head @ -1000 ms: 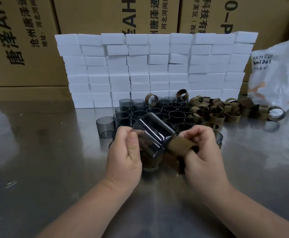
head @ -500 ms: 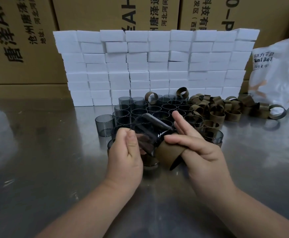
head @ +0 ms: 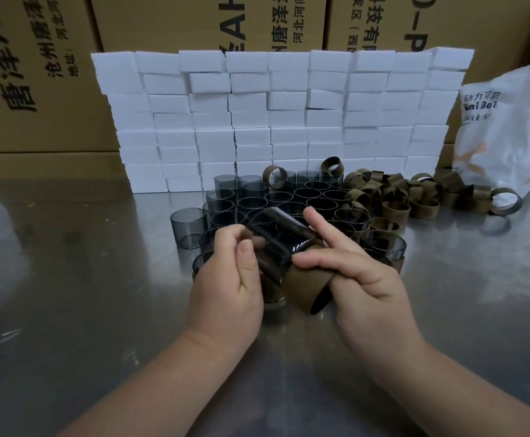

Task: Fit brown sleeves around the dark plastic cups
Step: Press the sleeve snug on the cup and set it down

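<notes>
A dark smoky plastic cup point(head: 277, 236) lies tilted in front of me, its base pointing up and away. My left hand point(head: 229, 285) grips the cup's near left side with curled fingers and thumb. A brown sleeve point(head: 304, 287) sits around the cup's near end. My right hand point(head: 356, 279) holds this sleeve, thumb across its top and palm under it, while the index finger lies straight along the cup. Behind stand several bare dark cups point(head: 288, 200) in rows. A heap of loose brown sleeves point(head: 408, 193) lies to their right.
A wall of white foam blocks point(head: 273, 121) stands behind the cups, with cardboard boxes point(head: 194, 23) further back. A white plastic bag point(head: 509, 134) is at the right. One cup point(head: 188, 227) stands apart on the left of the shiny metal table point(head: 68, 279).
The brown sleeve has gone from the cup's right side onto its near end. My right hand opened its index finger along the cup. The left hand kept its hold.
</notes>
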